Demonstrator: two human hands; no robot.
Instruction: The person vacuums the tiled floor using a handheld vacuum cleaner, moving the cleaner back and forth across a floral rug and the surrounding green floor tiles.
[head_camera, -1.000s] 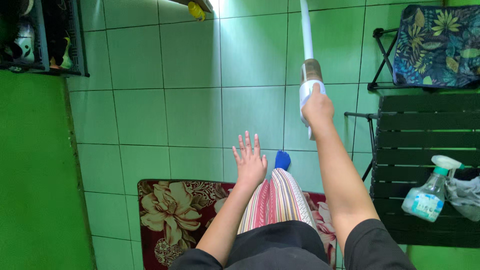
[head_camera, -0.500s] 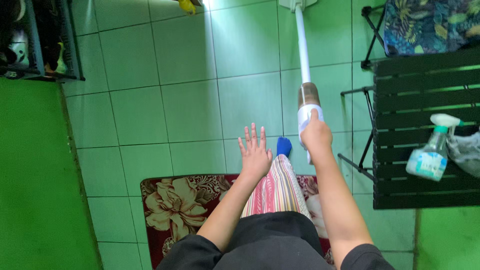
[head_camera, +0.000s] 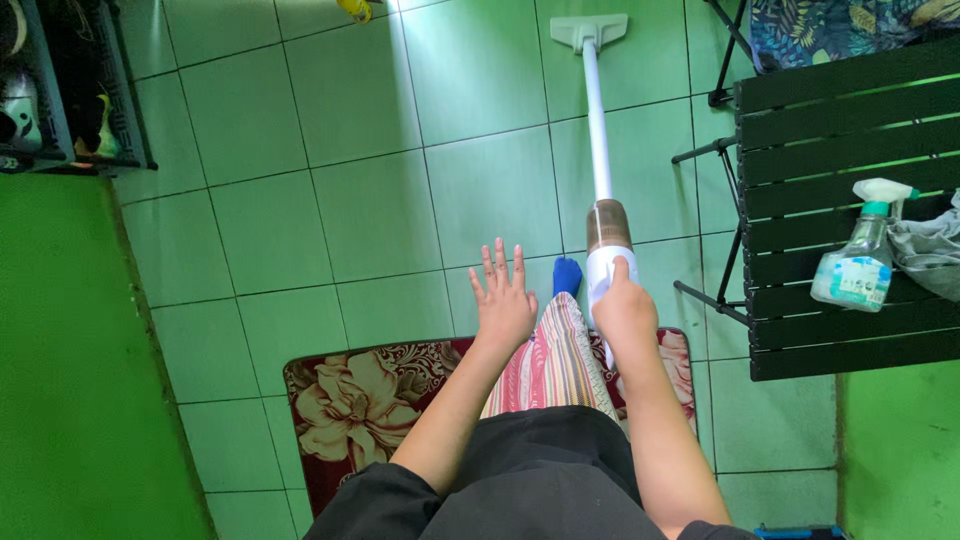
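The stick vacuum (head_camera: 604, 235) is held at its white handle by the right hand (head_camera: 624, 312), fingers clenched around the grip. Its white tube runs straight away from the body across the green floor tiles (head_camera: 380, 210) to the flat floor head (head_camera: 590, 31), which rests on the tiles near the top edge of the view. The left hand (head_camera: 505, 303) is held out over the floor with fingers released and spread, grasping nothing.

Open tile is available to the left of the tube, bounded by the dark shoe rack (head_camera: 60, 90) at the upper left and a green surface (head_camera: 70, 380) along the left side. To the right, room is limited by the black slatted table (head_camera: 850, 210), whose folding legs stand just beside the tube. 1 spray bottle (head_camera: 858, 262) and a grey cloth (head_camera: 930, 250) rest on the table. A floral mat (head_camera: 365, 400) lies under the person, with 1 blue-socked foot (head_camera: 567, 275) at its far edge, beside the vacuum body.

Compared with 1.0 s ago, the vacuum has been drawn back toward the body: the floor head, previously out of view, is now visible. The right hand sits lower and closer to the mat.
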